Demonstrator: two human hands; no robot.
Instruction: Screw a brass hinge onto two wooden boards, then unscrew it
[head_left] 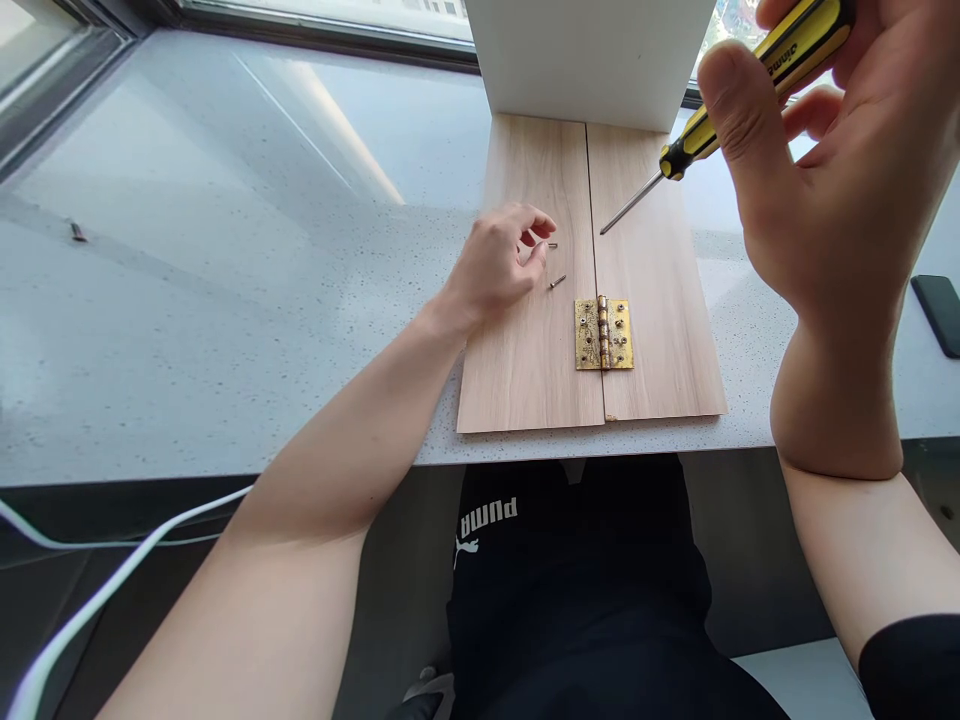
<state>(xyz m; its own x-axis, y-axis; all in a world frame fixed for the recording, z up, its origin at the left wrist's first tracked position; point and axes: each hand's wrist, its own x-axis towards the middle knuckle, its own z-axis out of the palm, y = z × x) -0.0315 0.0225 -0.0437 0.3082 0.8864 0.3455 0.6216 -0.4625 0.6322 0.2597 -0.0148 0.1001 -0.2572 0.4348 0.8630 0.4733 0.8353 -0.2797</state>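
Observation:
High on the right, my right hand is closed round the yellow-and-black handle of a screwdriver. Its metal shaft slants down to the left, the tip above the wooden boards and touching no screw. My left hand rests over the left board, fingers curled, thumb and index finger apart. One small screw lies right by those fingertips, and a second screw lies just below it. A worn brass hinge spans the seam between the left board and the right board; some of its holes appear to hold screws.
A white panel or box stands at the boards' far end. On the speckled white countertop, a small screw-like piece lies far left and a dark phone-like object far right. A white cable hangs at lower left.

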